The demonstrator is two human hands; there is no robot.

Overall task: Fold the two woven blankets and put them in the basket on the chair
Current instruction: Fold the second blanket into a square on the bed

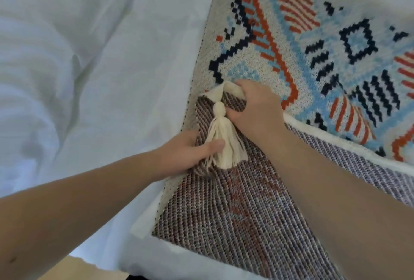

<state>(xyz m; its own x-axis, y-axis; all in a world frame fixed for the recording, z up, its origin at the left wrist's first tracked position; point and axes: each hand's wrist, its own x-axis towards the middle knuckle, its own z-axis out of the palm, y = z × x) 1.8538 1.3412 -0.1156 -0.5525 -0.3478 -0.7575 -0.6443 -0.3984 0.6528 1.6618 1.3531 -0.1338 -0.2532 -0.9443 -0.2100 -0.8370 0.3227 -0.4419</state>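
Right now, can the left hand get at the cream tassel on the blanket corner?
Probably yes. The left hand already lies beside the tassel, its thumb touching the strands, and nothing stands between them. The right hand grips the corner above.

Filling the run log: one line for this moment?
left hand holds blanket edge | right hand grips tasselled corner | basket unseen

No readable text, labels or numbers anywhere.

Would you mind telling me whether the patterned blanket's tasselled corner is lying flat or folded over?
Folded over: the corner shows its brownish reverse atop the patterned blanket, held by both hands, left hand and right hand.
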